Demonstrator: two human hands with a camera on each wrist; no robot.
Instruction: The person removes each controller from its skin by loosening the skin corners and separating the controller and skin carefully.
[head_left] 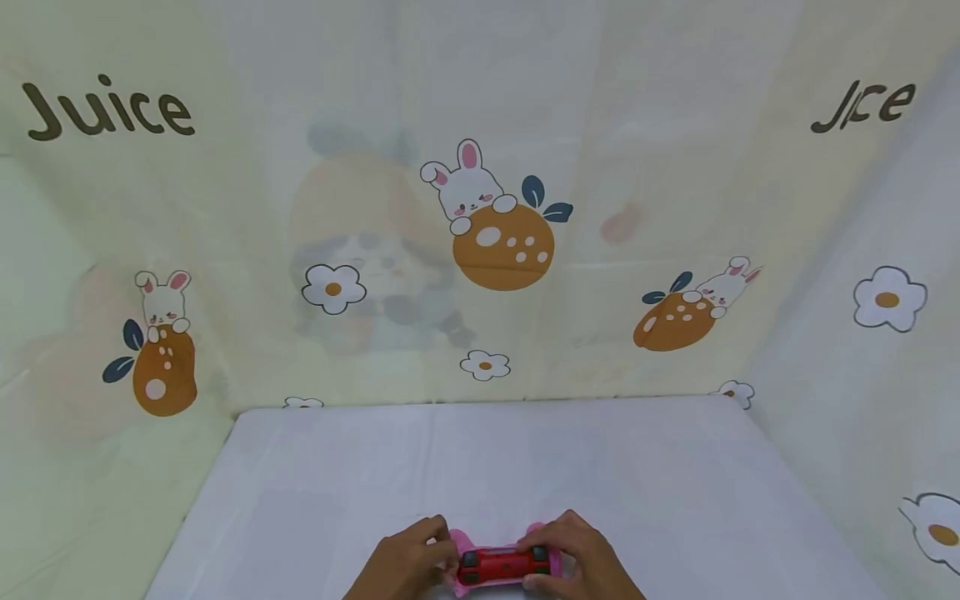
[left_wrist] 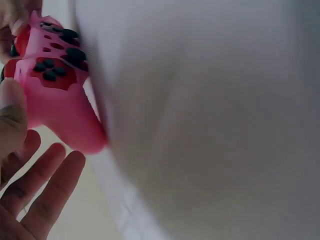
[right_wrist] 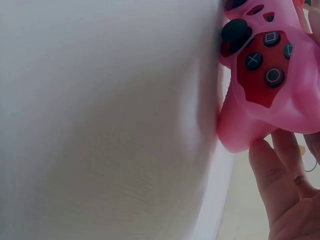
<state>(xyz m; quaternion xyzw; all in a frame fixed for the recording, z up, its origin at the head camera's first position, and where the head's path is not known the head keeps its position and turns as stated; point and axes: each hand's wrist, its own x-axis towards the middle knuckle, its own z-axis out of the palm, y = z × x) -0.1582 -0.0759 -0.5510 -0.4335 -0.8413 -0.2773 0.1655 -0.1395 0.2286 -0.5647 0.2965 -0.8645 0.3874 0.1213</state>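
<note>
Pink-covered controller (head_left: 498,566) in both half-closed grips (head_left: 412,555) (head_left: 582,553)

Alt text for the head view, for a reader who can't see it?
A left hand and right hand hold a red controller in a pink cover at a white table, bottom centre. Pale cloth behind is printed with rabbits, oranges and flowers.

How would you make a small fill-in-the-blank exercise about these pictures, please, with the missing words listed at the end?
1. The red game controller wears a cover whose colour is ____.
2. The left hand and the right hand are at opposite ends, so the number of hands touching the game controller is ____.
3. The buttons in the right wrist view are marked with a cross, a square, a triangle and a ____.

Missing words: pink; two; circle.
</note>
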